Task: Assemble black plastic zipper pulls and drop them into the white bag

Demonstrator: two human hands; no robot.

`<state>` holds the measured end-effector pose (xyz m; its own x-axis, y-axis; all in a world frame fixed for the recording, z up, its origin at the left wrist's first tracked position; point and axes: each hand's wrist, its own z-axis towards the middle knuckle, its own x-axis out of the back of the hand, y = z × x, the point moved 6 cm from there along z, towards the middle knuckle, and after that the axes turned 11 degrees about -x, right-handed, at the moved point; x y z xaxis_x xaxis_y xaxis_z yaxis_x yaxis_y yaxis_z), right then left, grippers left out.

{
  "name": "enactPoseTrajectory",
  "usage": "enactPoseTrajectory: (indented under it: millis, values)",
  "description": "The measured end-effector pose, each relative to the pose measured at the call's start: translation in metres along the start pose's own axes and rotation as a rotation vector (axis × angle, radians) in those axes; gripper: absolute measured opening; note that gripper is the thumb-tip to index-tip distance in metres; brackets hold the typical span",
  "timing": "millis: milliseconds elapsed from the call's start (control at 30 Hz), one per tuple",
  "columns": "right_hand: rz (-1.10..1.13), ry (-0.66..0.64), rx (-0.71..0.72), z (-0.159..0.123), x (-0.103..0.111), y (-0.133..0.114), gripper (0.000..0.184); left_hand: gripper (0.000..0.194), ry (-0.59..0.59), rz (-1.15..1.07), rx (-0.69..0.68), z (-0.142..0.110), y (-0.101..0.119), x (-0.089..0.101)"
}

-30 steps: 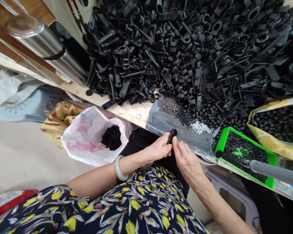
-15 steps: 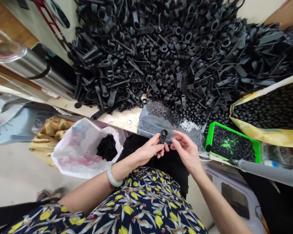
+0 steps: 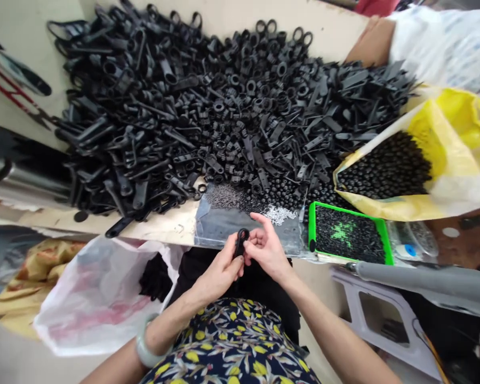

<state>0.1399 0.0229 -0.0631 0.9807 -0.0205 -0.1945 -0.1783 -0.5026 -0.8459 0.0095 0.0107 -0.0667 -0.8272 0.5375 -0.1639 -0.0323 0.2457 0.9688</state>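
My left hand [image 3: 218,271] grips a small black plastic strap piece [image 3: 240,241] with a ring at its top, held upright just before the table's front edge. My right hand [image 3: 267,249] meets it from the right, fingers curled against the same piece, forefinger raised. Both hands hover over my lap, above a flowered dress. Right behind them lie a grey sheet [image 3: 224,221] with tiny dark bits and a small heap of silvery pins [image 3: 280,214].
A huge pile of black plastic parts [image 3: 208,112] covers the table. A green tray of black beads [image 3: 348,234] and a yellow bag of black pieces [image 3: 404,160] stand right. A white bag [image 3: 92,298] hangs at left; a steel flask [image 3: 20,170] lies far left.
The view has swung up and right. My right hand closed in on the black piece, after hovering apart from it half a second ago. My left hand has kept its hold.
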Motion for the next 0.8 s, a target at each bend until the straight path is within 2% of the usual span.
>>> enactPoseTrajectory:
  millis: [100, 167, 200, 233, 267, 333, 400, 433, 500, 567, 633, 733, 800]
  values:
    - [-0.055, -0.089, 0.027, 0.006, 0.003, -0.012, 0.076, 0.057, -0.010, -0.073, 0.011, 0.006, 0.010, 0.001]
    - [-0.199, -0.142, 0.058, 0.010, 0.011, -0.028, 0.071, 0.059, 0.010, -0.165, 0.036, 0.009, 0.018, 0.003]
    - [-0.295, -0.119, 0.097, 0.011, 0.019, -0.039, 0.068, 0.060, 0.030, -0.208, 0.054, 0.011, 0.022, 0.005]
    - [-0.400, -0.046, 0.157, 0.012, 0.031, -0.051, 0.062, 0.060, 0.056, -0.242, 0.072, 0.012, 0.025, 0.007]
    - [-0.508, 0.093, 0.239, 0.013, 0.047, -0.066, 0.055, 0.059, 0.085, -0.268, 0.088, 0.013, 0.028, 0.011]
    - [-0.745, 0.481, 0.404, 0.007, 0.080, -0.092, 0.041, 0.057, 0.141, -0.306, 0.112, 0.015, 0.032, 0.017]
    - [-1.011, 0.794, 0.467, 0.002, 0.102, -0.104, 0.039, 0.057, 0.171, -0.331, 0.115, 0.017, 0.035, 0.022]
    - [-1.126, 0.890, 0.462, 0.003, 0.109, -0.105, 0.040, 0.056, 0.178, -0.339, 0.111, 0.018, 0.037, 0.023]
    - [-1.256, 0.981, 0.446, 0.007, 0.118, -0.102, 0.037, 0.053, 0.176, -0.345, 0.100, 0.020, 0.039, 0.024]
    - [-1.249, 1.014, 0.483, 0.012, 0.123, -0.102, 0.027, 0.050, 0.169, -0.350, 0.092, 0.021, 0.040, 0.022]
    - [-1.145, 1.033, 0.563, 0.014, 0.126, -0.111, 0.025, 0.048, 0.165, -0.371, 0.096, 0.023, 0.040, 0.019]
    - [-0.879, 1.026, 0.694, 0.010, 0.126, -0.133, 0.024, 0.048, 0.189, -0.434, 0.123, 0.026, 0.040, 0.016]
    - [-0.672, 0.964, 0.721, 0.003, 0.121, -0.143, 0.024, 0.048, 0.217, -0.464, 0.127, 0.028, 0.041, 0.015]
